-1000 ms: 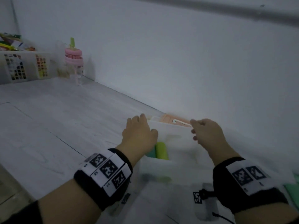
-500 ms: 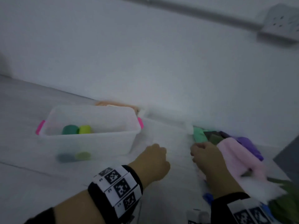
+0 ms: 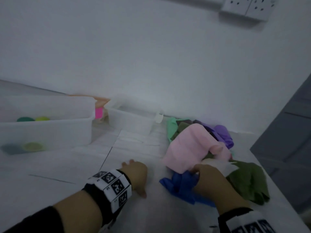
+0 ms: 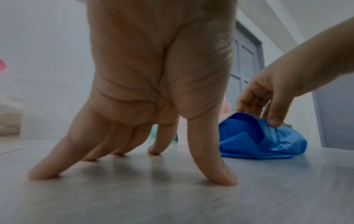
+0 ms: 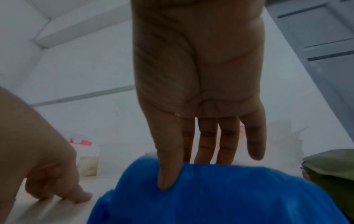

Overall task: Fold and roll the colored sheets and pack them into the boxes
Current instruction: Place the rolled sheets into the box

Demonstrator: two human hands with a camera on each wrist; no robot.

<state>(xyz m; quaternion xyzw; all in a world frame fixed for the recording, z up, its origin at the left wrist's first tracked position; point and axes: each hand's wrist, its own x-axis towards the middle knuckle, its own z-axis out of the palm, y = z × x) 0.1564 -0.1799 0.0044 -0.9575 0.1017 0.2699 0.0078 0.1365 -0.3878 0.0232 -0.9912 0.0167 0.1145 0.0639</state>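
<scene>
Pinching the blue sheet point(image 4: 262, 136) at its upper fold, the right hand point(image 4: 275, 97) is seen just beside the pink sheet point(image 3: 188, 148). The left hand point(image 4: 153, 91) is spread, fingertips point(image 4: 220, 180) pressed on the floor point(image 4: 172, 200), near the blue sheet. Well left of it, a box point(image 3: 50, 130) is seen with two rolls point(image 3: 33, 118) inside.

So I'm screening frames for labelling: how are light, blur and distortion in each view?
Head view: dim, bluish, soft; the sheet pile is smeared. Left wrist view: sharpest; the left hand looms wide-angle, the blue sheet is crisp. Right wrist view: the right hand is dark, the blue sheet blurred.
</scene>
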